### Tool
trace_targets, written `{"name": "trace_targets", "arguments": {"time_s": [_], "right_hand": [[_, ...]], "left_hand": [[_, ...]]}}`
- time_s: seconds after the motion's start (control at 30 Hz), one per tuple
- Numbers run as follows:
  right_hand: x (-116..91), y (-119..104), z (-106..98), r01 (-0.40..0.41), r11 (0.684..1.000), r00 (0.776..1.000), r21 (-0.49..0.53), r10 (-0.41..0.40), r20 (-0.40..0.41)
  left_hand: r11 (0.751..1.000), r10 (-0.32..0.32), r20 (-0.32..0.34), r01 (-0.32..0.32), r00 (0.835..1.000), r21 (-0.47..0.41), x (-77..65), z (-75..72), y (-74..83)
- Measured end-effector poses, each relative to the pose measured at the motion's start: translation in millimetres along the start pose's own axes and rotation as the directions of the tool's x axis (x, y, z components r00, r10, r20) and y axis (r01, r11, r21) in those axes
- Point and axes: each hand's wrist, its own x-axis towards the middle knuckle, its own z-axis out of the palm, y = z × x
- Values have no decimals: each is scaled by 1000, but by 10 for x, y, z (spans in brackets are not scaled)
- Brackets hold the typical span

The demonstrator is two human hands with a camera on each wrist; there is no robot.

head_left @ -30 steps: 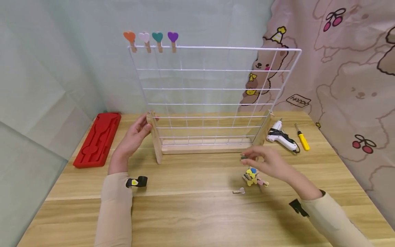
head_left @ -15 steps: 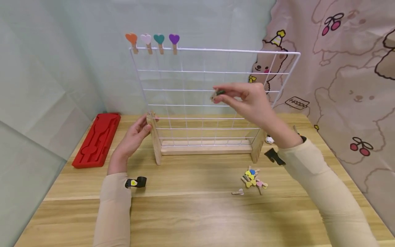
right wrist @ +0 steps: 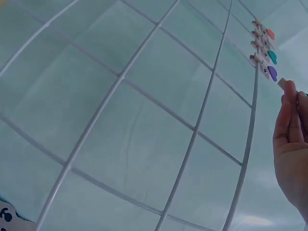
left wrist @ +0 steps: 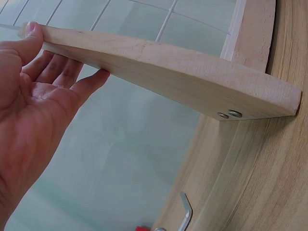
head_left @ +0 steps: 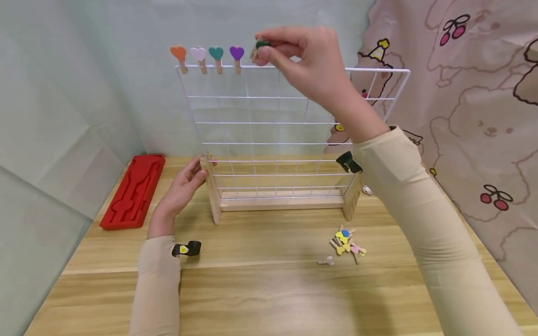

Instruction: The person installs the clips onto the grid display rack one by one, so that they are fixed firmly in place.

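While the left hand grips a wooden post, right hand pinches green clip, near purple clip.

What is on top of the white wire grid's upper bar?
Four heart clothespins, orange, pale, teal and purple, toward its left end. The right hand covers a stretch farther right, hiding whatever is behind.

The left hand grips the left leg of the white wire rack, the right hand pinches a dark green clip near the rack's top bar, a red case lies left of it and loose clips in front.
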Motion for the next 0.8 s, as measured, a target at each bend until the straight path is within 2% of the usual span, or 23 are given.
{"name": "trace_targets", "arguments": {"time_s": [0.1,0.27,0.4,0.63,0.8], "right_hand": [[44,9,8,-61,997,998,-56,62,13],[64,-5,78,-142,990,989,-13,142,28],[70,-10,138,-161,987,987,5,161,23],[100,-3,173,-196,981,980,-11,196,28],[139,-18,147,-220,972,970,-77,227,87]], "left_hand": [[1000,-8,1,8,1000,-10,-2,5,0],[1000,-24,-7,24,1000,-5,-36,-2,10],[1000,-21,-6,21,1000,12,-52,-16,12],[1000,-15,1,15,1000,-14,-37,-11,7],[1000,-15,0,15,1000,-13,-21,-1,14]]}}
